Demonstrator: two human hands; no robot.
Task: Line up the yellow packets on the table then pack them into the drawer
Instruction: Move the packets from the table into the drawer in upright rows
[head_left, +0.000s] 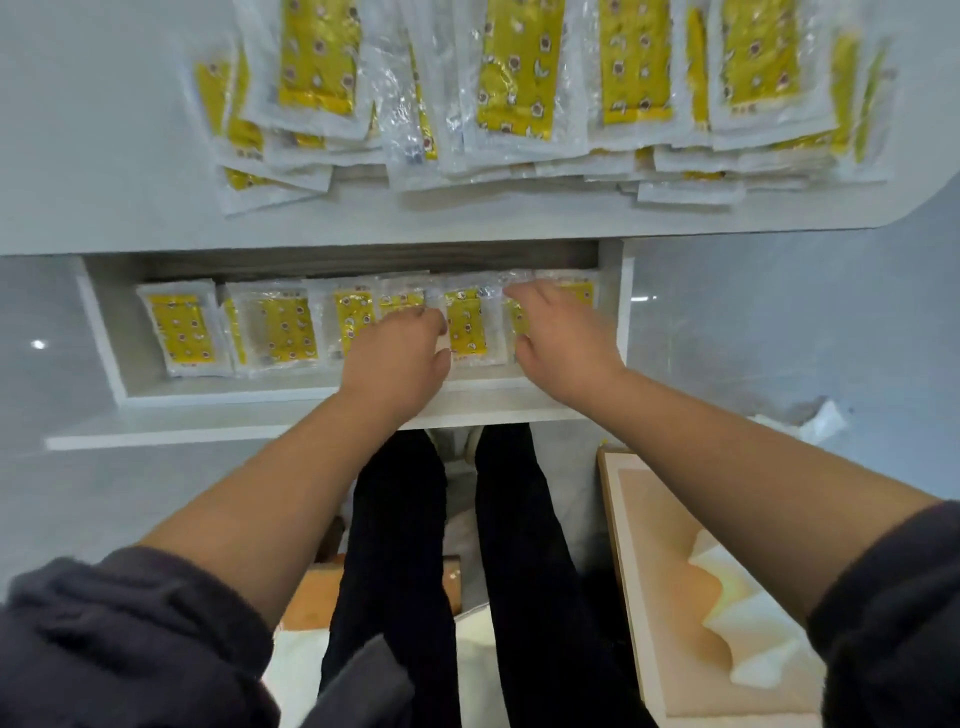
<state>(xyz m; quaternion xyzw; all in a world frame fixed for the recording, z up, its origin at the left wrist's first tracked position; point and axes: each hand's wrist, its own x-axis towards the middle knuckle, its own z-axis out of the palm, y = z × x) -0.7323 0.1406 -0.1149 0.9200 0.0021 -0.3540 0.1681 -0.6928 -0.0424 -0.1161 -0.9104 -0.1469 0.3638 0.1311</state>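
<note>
A white table (130, 208) carries overlapping rows of yellow packets (514, 78). Below its edge, an open drawer (98, 332) holds a row of packets (182, 332) lying flat. Both hands reach in: the left hand (397, 358) and right hand (561, 338) press down on packets, fingers curled; whether either grips one, I cannot tell.

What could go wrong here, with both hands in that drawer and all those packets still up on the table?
The slippery heap of packets on the table overhangs itself near the edge and could slide down. In the drawer, the left hand and right hand press overlapping packets in the drawer, which might shift out of line.
</note>
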